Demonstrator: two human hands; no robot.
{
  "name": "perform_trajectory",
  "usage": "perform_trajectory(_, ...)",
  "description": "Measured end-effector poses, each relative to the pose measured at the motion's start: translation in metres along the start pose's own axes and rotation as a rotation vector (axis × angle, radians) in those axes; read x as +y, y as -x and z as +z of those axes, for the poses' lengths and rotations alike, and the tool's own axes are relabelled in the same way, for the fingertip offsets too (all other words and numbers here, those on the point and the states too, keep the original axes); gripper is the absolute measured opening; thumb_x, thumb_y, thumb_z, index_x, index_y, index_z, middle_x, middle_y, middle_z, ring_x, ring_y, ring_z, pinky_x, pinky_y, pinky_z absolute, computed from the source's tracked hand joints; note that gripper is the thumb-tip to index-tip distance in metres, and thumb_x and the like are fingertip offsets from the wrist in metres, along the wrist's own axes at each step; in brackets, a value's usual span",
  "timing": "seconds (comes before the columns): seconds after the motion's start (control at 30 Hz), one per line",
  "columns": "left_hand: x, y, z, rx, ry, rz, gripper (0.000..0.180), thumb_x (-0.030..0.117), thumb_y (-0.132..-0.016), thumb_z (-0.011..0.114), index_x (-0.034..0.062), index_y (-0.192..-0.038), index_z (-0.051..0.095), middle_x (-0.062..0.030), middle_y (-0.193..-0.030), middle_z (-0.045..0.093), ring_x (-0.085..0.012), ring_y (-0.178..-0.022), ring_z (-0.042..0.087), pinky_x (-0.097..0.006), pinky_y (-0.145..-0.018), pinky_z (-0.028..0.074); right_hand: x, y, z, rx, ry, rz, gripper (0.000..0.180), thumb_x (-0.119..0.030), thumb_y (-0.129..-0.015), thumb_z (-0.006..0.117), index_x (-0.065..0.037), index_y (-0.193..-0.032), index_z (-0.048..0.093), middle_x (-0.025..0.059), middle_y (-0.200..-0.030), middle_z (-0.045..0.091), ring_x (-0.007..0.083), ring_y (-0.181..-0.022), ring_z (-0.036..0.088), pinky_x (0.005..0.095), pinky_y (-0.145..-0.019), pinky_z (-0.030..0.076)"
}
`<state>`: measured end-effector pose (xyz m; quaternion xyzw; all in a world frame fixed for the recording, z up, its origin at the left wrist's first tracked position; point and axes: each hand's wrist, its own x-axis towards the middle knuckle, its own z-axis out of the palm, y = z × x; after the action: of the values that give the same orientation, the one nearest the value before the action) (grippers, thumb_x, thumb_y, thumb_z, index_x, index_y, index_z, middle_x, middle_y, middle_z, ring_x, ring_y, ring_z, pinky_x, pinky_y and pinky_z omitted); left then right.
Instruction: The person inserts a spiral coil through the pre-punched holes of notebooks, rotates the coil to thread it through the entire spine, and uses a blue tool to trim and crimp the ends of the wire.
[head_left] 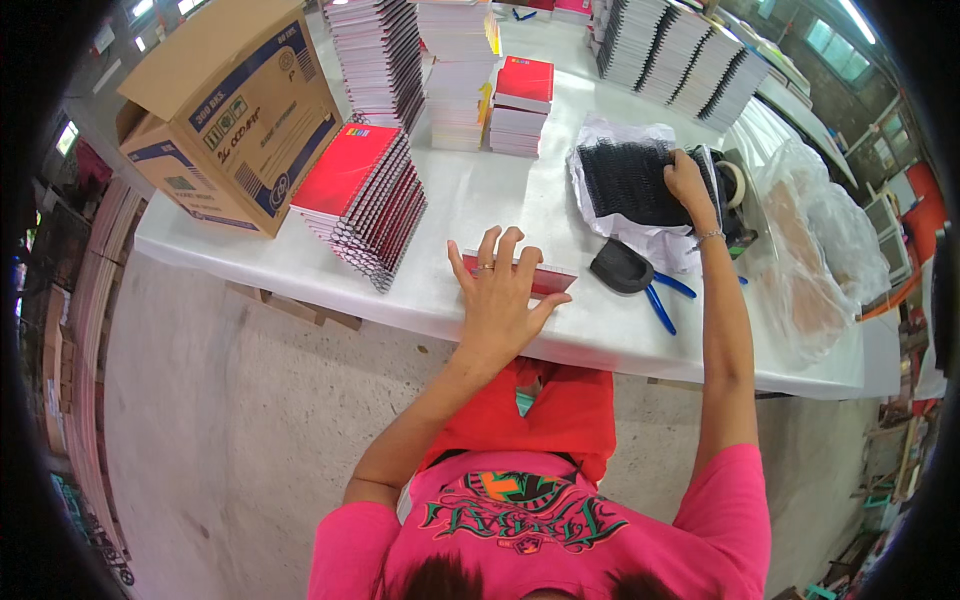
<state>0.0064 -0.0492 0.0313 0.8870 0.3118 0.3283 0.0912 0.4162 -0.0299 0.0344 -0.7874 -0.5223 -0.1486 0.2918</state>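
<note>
My left hand (500, 300) curves over a narrow red notebook (550, 280) near the table's front edge, its spread fingers past the far side and the thumb at the near side. Much of that notebook is hidden by the hand. On the right, my right hand (688, 185) has its fingers closed at the edge of a pile of black spiral binding coils (630, 185), pinching coil there. The pile lies in crumpled white paper (672, 247). Between the hands are blue-handled pliers (660, 310) and a black, rounded pad-like piece (621, 267).
A stack of bound red notebooks (350, 170) stands at the left beside an open cardboard box (235, 125). Farther back rise more stacks (375, 60) and unbound red-covered books (522, 105). A tape roll (733, 185) and clear plastic bag (815, 240) sit at the right.
</note>
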Motion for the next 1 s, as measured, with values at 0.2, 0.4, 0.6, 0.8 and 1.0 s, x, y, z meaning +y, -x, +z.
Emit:
perform_trajectory(0.2,0.004,-0.002,0.013,0.114,0.014,-0.078,0.063,0.058,-0.066,0.08,0.008,-0.098,0.058,-0.0112,-0.126,0.041,-0.0328,-0.132,0.032,-0.073,-0.106,0.01,-0.017,0.002,-0.03,0.024,-0.056,-0.096,0.03,0.003,-0.077,0.053,0.004,-0.105,0.065,0.0268,-0.089,0.063,0.044,-0.09,0.06,0.0485,-0.083,0.047)
perform_trajectory(0.4,0.01,-0.007,0.02,0.164,-0.004,-0.097,0.064,0.058,-0.065,0.081,0.0064,-0.096,0.057,-0.011,-0.124,0.041,-0.0324,-0.129,0.035,-0.072,-0.104,0.016,-0.028,0.016,-0.06,0.089,-0.047,-0.067,0.037,0.006,-0.082,0.052,-0.003,-0.115,0.067,0.023,-0.097,0.062,0.0384,-0.089,0.061,0.0416,-0.082,0.048)
perform_trajectory(0.6,0.009,-0.008,0.025,0.213,-0.011,-0.09,0.061,0.053,-0.068,0.081,0.0054,-0.097,0.057,-0.0095,-0.12,0.044,-0.0305,-0.124,0.038,-0.069,-0.102,0.02,-0.098,0.067,-0.089,-0.047,-0.506,-0.058,0.029,-0.007,-0.092,0.057,-0.003,-0.119,0.065,0.0136,-0.092,0.061,0.0238,-0.089,0.06,0.0323,-0.085,0.046)
perform_trajectory(0.8,0.009,-0.008,0.024,0.216,-0.016,-0.088,0.058,0.051,-0.068,0.08,0.0052,-0.096,0.058,-0.0068,-0.117,0.048,-0.0299,-0.119,0.041,-0.066,-0.101,0.023,-0.156,0.13,-0.107,-0.524,-0.739,0.062,0.028,-0.013,-0.095,0.06,-0.003,-0.121,0.064,0.0052,-0.087,0.058,0.0131,-0.083,0.052,0.026,-0.079,0.043)
perform_trajectory(1.0,0.007,-0.007,0.027,0.177,-0.033,-0.111,0.055,0.051,-0.068,0.079,0.0068,-0.095,0.059,-0.0059,-0.114,0.051,-0.0298,-0.119,0.042,-0.066,-0.098,0.025,-0.177,0.15,-0.098,-0.581,-0.735,0.156,0.018,-0.011,-0.092,0.065,-0.003,-0.108,0.06,0.002,-0.077,0.055,0.0068,-0.068,0.045,0.0235,-0.062,0.039)
